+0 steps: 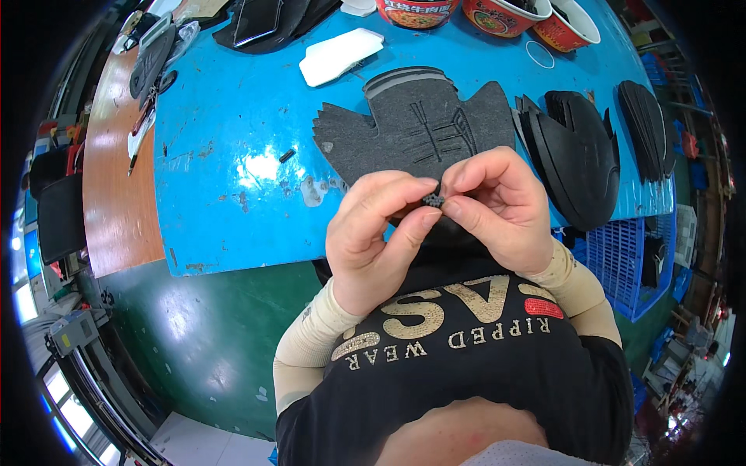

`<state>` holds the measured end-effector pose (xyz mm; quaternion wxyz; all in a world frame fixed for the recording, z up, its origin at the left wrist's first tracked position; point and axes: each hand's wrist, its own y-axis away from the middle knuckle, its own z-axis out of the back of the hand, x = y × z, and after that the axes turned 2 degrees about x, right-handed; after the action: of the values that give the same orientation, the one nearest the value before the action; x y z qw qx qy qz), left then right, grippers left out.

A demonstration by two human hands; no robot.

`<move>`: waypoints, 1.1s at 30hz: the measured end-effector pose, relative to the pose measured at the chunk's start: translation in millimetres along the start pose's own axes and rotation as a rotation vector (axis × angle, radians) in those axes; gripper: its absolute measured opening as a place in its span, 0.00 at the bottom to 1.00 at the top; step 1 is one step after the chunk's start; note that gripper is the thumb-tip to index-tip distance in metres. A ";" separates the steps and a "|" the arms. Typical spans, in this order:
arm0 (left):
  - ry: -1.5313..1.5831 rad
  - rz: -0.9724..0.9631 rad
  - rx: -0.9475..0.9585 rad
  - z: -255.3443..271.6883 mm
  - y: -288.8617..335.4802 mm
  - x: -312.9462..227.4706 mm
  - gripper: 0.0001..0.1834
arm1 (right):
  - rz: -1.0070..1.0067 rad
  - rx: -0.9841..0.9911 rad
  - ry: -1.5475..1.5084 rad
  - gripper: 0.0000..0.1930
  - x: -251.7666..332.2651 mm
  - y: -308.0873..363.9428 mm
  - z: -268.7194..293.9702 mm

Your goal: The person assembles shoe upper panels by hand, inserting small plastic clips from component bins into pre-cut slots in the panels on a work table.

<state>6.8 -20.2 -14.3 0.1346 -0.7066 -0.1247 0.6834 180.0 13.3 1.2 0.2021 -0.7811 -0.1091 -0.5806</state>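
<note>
In front of my chest, just past the table's near edge, both hands pinch a small bundle of short black pieces [433, 200], whose ends make a bumpy cluster. My left hand [373, 237] grips it between thumb and fingertips from one side. From the other side my right hand [501, 206] closes thumb and forefinger on it. Beyond the hands lies a stack of dark grey felt-like cut sheets [400, 136] with notched edges. Several thin black strips [435, 132] rest on top of it, some crossing. A short black piece [287, 155] lies alone on the blue table.
Black curved flat pieces are stacked at the right [575, 159], with another fanned stack [645, 128] beyond. Red paper bowls [501, 19] stand at the far edge near a white pad [342, 56] and a phone [257, 21]. A blue plastic crate [622, 268] sits below the table's right side.
</note>
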 end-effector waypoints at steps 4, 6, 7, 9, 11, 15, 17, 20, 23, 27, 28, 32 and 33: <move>0.080 -0.047 0.052 1.6 -1.0 1.1 0.18 | -0.115 0.148 -0.001 0.12 12.0 -2.6 8.8; 0.093 -0.071 0.061 1.5 -1.9 2.4 0.18 | -0.259 0.185 -0.199 0.13 14.3 -2.9 9.0; 0.109 -0.095 0.077 1.5 -3.1 3.1 0.17 | -0.263 0.190 -0.201 0.13 14.2 -2.6 9.7; 0.126 -0.120 0.088 0.6 -3.3 3.2 0.17 | -0.304 0.195 -0.298 0.12 13.3 -1.0 10.9; 0.158 -0.094 0.100 -0.7 -2.9 2.8 0.16 | -0.330 0.184 -0.338 0.12 14.4 1.7 9.3; 0.086 -0.136 0.097 2.2 -7.7 -3.4 0.15 | -0.443 0.179 -0.372 0.12 22.6 -1.1 6.0; -0.015 -0.240 0.213 10.5 -11.1 -6.6 0.17 | -0.498 0.196 -0.377 0.12 26.7 -5.8 7.5; -0.225 -0.242 0.013 15.8 -12.7 -7.6 0.16 | -0.503 0.194 -0.361 0.11 34.7 -17.3 14.9; -0.559 -0.193 -0.048 21.3 -17.6 -1.7 0.15 | 0.024 -0.021 0.419 0.09 13.8 -31.4 12.0; -0.774 -0.233 0.049 24.7 -19.8 3.0 0.17 | 0.217 0.098 0.959 0.08 -9.5 -54.4 23.9; -0.757 -0.251 0.059 23.9 -17.8 7.7 0.18 | 0.344 0.157 1.048 0.09 -13.0 -56.3 24.6; -0.768 -0.230 0.071 20.6 -14.3 10.1 0.20 | 0.378 0.183 1.127 0.10 -16.5 -59.4 25.8; -0.773 -0.195 0.063 19.6 -14.4 9.0 0.20 | 0.392 0.195 1.143 0.10 -16.4 -59.5 25.4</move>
<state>-12.4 -3.1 -18.1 0.1636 -0.3779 -0.2118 0.8863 172.9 78.9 -9.4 0.4024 -0.3293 0.1097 -0.8471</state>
